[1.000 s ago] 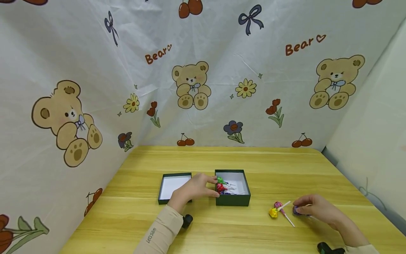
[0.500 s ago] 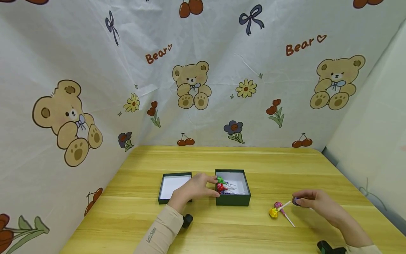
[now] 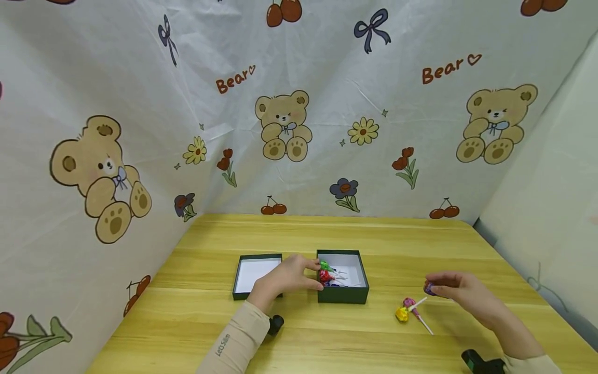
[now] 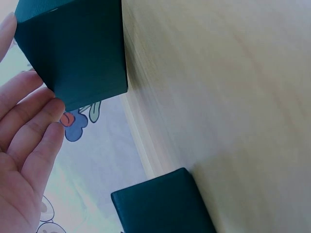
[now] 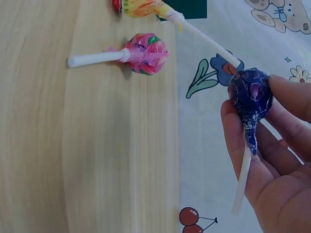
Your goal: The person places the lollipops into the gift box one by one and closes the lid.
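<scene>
In the head view my left hand [image 3: 290, 274] rests its fingertips on the left side of a dark green box [image 3: 343, 295]. Its fingers lie loosely straight against the wall in the left wrist view. Inside the box are a green lollipop [image 3: 324, 265], a red lollipop [image 3: 325, 276] and a dark one partly hidden by the front wall. My right hand [image 3: 472, 297] pinches a purple-wrapped lollipop [image 5: 250, 92] by its head between thumb and fingers, stick hanging down. On the table nearby, a yellow lollipop [image 3: 402, 314] and a pink lollipop [image 5: 148, 53] lie with sticks crossed.
A shallow green lid [image 3: 257, 275] with a white inside lies left of the box, partly behind the left wrist. A bear-printed cloth [image 3: 299, 192] hangs behind the wooden table [image 3: 327, 343] and along its left side.
My right hand has lifted the purple lollipop off the table and moved it slightly left and away from me. The left hand stays at the box.
</scene>
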